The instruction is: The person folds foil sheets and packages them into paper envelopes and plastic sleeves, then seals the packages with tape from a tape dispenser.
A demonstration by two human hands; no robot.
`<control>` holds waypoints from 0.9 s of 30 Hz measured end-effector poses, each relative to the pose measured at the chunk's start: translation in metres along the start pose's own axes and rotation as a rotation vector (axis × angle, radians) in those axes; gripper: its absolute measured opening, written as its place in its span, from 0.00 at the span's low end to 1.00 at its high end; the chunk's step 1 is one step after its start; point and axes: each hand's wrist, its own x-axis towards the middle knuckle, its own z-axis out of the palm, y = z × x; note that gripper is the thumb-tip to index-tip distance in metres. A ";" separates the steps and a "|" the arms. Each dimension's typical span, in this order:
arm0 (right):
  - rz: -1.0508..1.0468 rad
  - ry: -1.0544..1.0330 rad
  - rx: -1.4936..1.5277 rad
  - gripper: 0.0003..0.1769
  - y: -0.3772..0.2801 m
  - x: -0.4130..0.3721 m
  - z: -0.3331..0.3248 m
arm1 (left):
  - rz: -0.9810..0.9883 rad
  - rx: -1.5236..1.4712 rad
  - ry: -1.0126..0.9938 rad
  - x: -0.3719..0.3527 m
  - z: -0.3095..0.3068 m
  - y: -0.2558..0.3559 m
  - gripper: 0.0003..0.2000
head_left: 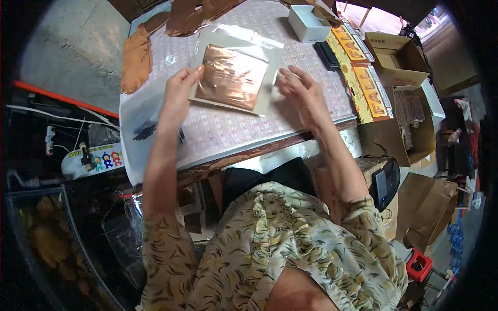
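A clear plastic bag (267, 40) lies over the table's near middle, with a shiny copper-coloured folded foil packet (233, 78) and a pale grey backing card inside it or under it. My left hand (181, 85) pinches the left edge, thumb on top. Just beyond the right edge, my right hand (303, 90) has its fingers curled in, close to a thin whitish edge at the fingertips. Whether that edge belongs to the bag, I cannot make out.
A patterned cloth covers the table (223, 132). Orange packets (136, 59) lie left, dark strips (145, 131) near the front-left corner. A white box (308, 25), black case (326, 56) and FALL signs (371, 90) line the right side; cardboard boxes (397, 57) stand beyond.
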 end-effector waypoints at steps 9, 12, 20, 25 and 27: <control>0.044 -0.055 0.243 0.09 -0.009 0.010 0.016 | 0.154 -0.459 0.136 -0.088 0.081 -0.007 0.08; 0.033 -0.074 0.161 0.10 -0.012 0.008 0.002 | 0.142 -0.472 0.094 -0.097 0.080 -0.012 0.09; 0.034 -0.089 0.101 0.13 -0.026 -0.005 -0.013 | 0.100 -0.498 -0.111 -0.106 0.080 -0.008 0.12; 0.045 -0.051 0.130 0.10 -0.032 -0.011 -0.018 | 0.114 -0.482 -0.034 -0.116 0.085 -0.007 0.10; 0.062 -0.045 0.122 0.11 -0.033 -0.013 -0.019 | 0.141 -0.441 -0.084 -0.118 0.082 -0.016 0.10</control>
